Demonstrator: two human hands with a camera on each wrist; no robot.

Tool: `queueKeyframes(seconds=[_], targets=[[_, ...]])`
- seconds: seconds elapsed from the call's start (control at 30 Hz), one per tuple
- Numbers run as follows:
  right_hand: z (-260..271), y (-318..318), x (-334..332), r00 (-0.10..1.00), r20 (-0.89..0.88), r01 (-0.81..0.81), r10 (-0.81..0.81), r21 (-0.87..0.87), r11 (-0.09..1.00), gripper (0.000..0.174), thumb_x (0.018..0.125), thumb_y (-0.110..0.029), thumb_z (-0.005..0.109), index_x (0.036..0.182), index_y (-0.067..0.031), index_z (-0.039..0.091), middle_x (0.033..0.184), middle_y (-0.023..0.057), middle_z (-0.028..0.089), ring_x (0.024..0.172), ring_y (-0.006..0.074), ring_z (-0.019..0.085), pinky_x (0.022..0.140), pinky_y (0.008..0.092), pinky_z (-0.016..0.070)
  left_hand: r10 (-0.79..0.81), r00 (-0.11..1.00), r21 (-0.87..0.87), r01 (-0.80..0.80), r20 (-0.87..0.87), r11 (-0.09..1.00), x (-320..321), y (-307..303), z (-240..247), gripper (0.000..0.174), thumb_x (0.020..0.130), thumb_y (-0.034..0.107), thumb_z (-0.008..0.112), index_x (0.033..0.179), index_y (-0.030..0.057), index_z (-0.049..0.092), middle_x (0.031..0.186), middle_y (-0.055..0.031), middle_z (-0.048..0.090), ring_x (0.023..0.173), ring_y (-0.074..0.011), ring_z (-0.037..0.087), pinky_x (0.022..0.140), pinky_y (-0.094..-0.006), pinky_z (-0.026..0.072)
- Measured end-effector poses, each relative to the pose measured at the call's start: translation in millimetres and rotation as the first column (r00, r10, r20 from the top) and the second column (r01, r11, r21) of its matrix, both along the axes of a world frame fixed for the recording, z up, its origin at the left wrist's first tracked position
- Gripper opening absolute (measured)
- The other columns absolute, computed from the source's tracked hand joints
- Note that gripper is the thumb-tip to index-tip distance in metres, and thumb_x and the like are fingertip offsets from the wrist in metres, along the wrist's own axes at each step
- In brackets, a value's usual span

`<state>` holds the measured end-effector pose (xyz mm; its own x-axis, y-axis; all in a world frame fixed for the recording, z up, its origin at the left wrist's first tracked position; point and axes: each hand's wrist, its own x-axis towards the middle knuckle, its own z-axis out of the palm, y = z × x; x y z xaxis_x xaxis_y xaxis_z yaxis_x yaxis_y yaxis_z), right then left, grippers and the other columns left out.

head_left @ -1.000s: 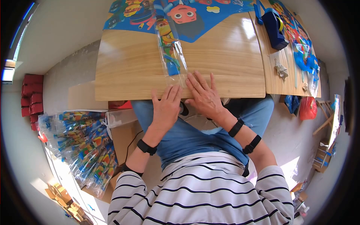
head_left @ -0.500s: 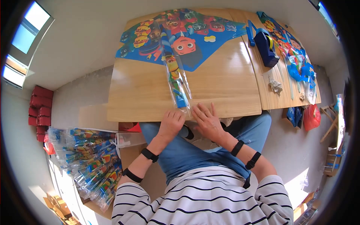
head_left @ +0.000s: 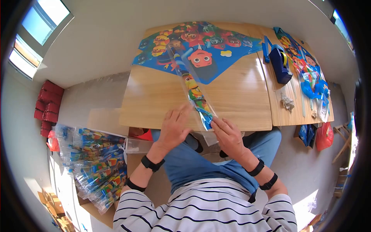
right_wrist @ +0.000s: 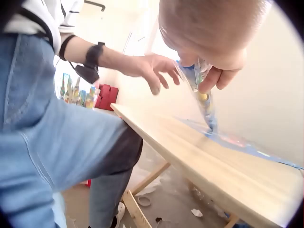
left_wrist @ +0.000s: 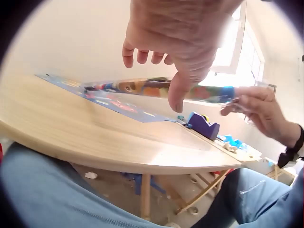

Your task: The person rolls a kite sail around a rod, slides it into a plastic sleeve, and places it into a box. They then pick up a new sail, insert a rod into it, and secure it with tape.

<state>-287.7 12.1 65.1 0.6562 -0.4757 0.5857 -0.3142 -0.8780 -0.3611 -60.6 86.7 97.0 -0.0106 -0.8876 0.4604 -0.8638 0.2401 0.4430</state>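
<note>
Head view gives me the printed roll (head_left: pixel 196 94) in its clear sleeve (head_left: pixel 210 138), slanting over the table (head_left: pixel 154 102), its near end pinched in the right hand (head_left: pixel 228 138) by the front edge. Seen from the right wrist, that end looks raised, the far end low over the printed sheet (head_left: pixel 203 62). The left hand (head_left: pixel 176 129) grasps nothing — its fingers hang loose just beside the roll.

With the grip at one end only, I'd say the roll could swing or slip if those fingers slacken before the left hand steadies it. Its far end might also drag the sheet askew, since the two overlap. And the sleeve could crease if pinched too hard.

Some of it I can't make out. The right hand's fingers cover part of the roll's near end, so whether the sleeve is closed there is hidden. From the left wrist the roll is blurred, and the left thumb crosses it. Whether the left fingertips brush the sleeve, I can't tell — clear film hardly shows against the table.
</note>
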Motion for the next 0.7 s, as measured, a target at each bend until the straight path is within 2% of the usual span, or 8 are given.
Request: queueKeyframes(seconds=[0.07,0.2,0.4,0.47,0.5,0.57,0.6,0.7], targets=[[22.0,10.1,-6.4,0.997,0.020,-0.078,0.078,0.005,0.997,0.039,0.080,-0.003,0.074,0.118,0.0015,0.069,0.127,0.0145,0.066,0.102,0.0349,0.066,0.093,0.0459,0.0549,0.132,0.976,-0.071,-0.122,0.175,0.990,24.5,-12.6,-1.3,0.061,0.072,0.006,0.077,0.131,0.0057,0.060,0.130,-0.0150,0.059,0.118,-0.0341,0.057,0.097,-0.0443,0.0485],[54.9,27.4,-4.7,0.976,-0.001,-0.219,0.219,-0.016,0.976,0.038,0.081,-0.002,0.074,0.118,0.0025,0.069,0.126,0.0178,0.067,0.100,0.0363,0.066,0.095,0.0451,0.0544,0.104,0.922,-0.206,-0.027,0.373,0.978,53.4,-31.3,-13.2,0.041,0.076,0.007,0.069,0.117,0.0066,0.064,0.118,-0.0079,0.064,0.114,-0.0293,0.058,0.097,-0.0413,0.0478],[83.3,29.1,13.2,0.978,0.134,-0.172,0.161,0.080,0.982,0.050,0.081,0.005,0.072,0.130,0.0045,0.063,0.127,0.0220,0.064,0.096,0.0321,0.066,0.087,0.0394,0.0547,0.336,0.892,-0.377,-0.211,0.303,0.902,104.4,16.2,44.8,0.028,0.075,0.008,0.069,0.104,0.0080,0.069,0.106,-0.0046,0.070,0.107,-0.0291,0.064,0.093,-0.0419,0.0513],[79.9,24.3,20.5,0.976,0.168,-0.165,0.139,0.156,0.974,0.054,0.082,0.007,0.071,0.135,0.0045,0.059,0.127,0.0207,0.063,0.090,0.0286,0.066,0.079,0.0371,0.0545,0.525,0.825,-0.451,-0.395,0.208,0.800,148.9,56.7,79.8,0.025,0.081,0.011,0.069,0.105,0.0091,0.069,0.105,-0.0058,0.071,0.106,-0.0285,0.064,0.089,-0.0402,0.0526],[75.6,23.0,22.7,0.978,0.148,-0.174,0.148,0.175,0.969,0.052,0.082,0.007,0.071,0.132,0.0047,0.061,0.124,0.0204,0.063,0.090,0.0281,0.066,0.078,0.0370,0.0545,0.684,0.672,-0.515,-0.495,0.284,0.700,171.6,82.8,95.2,0.021,0.086,0.009,0.069,0.107,0.0094,0.071,0.104,-0.0079,0.072,0.097,-0.0297,0.067,0.082,-0.0387,0.0540],[67.5,22.6,28.4,0.980,0.111,-0.185,0.165,0.213,0.959,0.047,0.081,0.008,0.071,0.127,0.0051,0.063,0.119,0.0199,0.065,0.088,0.0271,0.067,0.075,0.0368,0.0543,0.685,0.695,-0.526,-0.675,-0.217,0.518,199.4,134.9,131.6,0.015,0.087,0.013,0.072,0.096,0.0003,0.072,0.087,-0.0132,0.074,0.075,-0.0293,0.070,0.070,-0.0385,0.0532],[61.7,23.9,31.8,0.978,0.099,-0.205,0.186,0.250,0.946,0.043,0.082,0.007,0.070,0.124,0.0054,0.064,0.117,0.0200,0.065,0.087,0.0279,0.067,0.074,0.0369,0.0542,0.827,0.520,-0.495,-0.787,-0.212,0.368,213.0,168.1,148.8,0.020,0.088,0.018,0.076,0.093,-0.0003,0.073,0.083,-0.0124,0.076,0.070,-0.0240,0.071,0.069,-0.0361,0.0533],[45.8,32.4,41.3,0.968,0.071,-0.252,0.242,0.318,0.914,0.033,0.082,0.007,0.070,0.115,0.0063,0.066,0.110,0.0203,0.067,0.086,0.0309,0.067,0.073,0.0377,0.0538,0.886,0.398,-0.542,-0.811,-0.237,0.219,260.3,250.6,155.8,0.023,0.086,0.019,0.077,0.097,-0.0011,0.072,0.085,-0.0142,0.075,0.074,-0.0233,0.071,0.071,-0.0345,0.0526]])
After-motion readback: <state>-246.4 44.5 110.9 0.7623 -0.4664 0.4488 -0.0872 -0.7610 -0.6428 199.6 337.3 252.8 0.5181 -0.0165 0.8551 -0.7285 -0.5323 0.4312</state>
